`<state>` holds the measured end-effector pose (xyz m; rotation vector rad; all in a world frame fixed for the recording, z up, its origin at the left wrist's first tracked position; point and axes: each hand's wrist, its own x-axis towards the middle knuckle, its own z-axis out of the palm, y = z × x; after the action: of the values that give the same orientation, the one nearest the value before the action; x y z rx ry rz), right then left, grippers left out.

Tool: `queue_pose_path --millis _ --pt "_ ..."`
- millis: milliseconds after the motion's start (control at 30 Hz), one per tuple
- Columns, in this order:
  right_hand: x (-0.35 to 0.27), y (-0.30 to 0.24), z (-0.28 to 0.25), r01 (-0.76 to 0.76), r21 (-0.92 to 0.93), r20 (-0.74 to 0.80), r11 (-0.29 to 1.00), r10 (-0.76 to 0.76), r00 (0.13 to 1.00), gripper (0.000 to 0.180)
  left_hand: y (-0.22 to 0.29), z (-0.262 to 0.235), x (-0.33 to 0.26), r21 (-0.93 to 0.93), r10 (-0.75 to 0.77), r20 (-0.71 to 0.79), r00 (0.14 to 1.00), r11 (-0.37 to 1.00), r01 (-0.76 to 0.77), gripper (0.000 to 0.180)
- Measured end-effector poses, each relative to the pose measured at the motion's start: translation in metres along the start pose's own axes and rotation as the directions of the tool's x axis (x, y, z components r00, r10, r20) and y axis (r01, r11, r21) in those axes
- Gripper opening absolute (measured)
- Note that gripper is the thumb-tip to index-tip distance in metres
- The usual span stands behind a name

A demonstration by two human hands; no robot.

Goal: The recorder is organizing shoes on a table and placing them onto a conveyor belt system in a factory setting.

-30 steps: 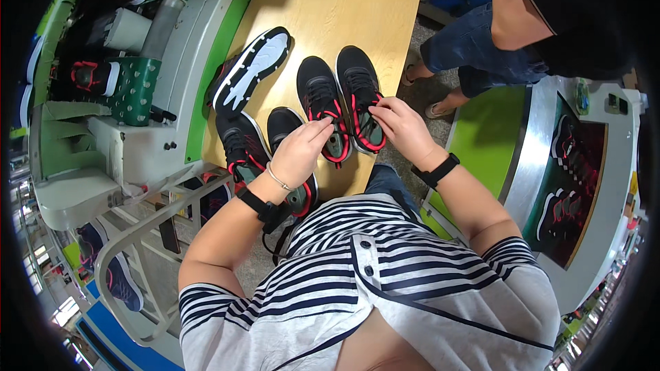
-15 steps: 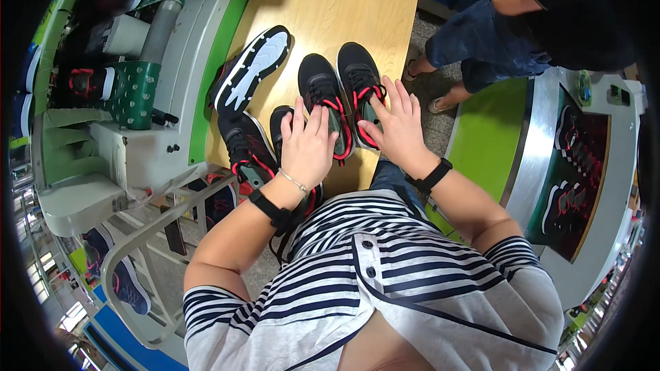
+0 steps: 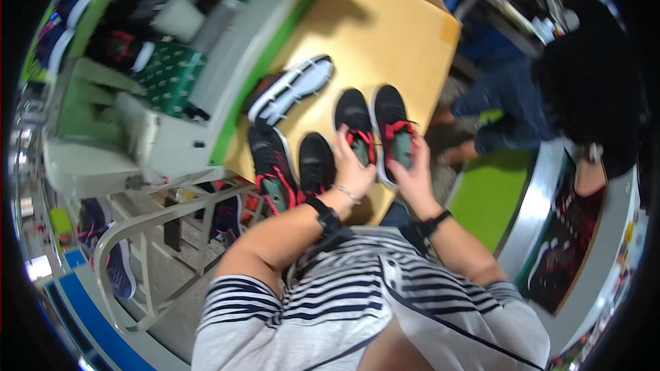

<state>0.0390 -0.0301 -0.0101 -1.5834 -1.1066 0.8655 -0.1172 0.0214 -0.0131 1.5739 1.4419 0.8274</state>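
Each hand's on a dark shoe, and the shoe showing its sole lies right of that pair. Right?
No, in the head view the shoe showing its sole lies left of that pair. Left hand on one dark shoe, right hand on the other: correct.

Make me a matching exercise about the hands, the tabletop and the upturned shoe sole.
1. Left hand
2. Right hand
3. Tabletop
4. Upturned shoe sole

A. Mostly whitish
B. At the table's rightmost shoe
C. Light wood colour
D. At the table's second shoe from the right

Pairs: 1-D, 2-B, 3-C, 4-A
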Motion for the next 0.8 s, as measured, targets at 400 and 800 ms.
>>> queue_pose_path --millis 400,800 --pt "0.250 -0.247 0.091 0.422 0.203 0.261 0.884 -0.464 0.847 0.067 0.124 -0.259 0.077 -0.567 -0.060 -0.403 0.913 0.800 -0.198 0.080" --pt "0.275 -0.195 0.183 0.815 -0.123 0.241 0.566 -0.780 0.578 0.051 0.191 -0.291 0.097 0.374 0.630 -0.189 0.753 0.756 -0.538 0.014"
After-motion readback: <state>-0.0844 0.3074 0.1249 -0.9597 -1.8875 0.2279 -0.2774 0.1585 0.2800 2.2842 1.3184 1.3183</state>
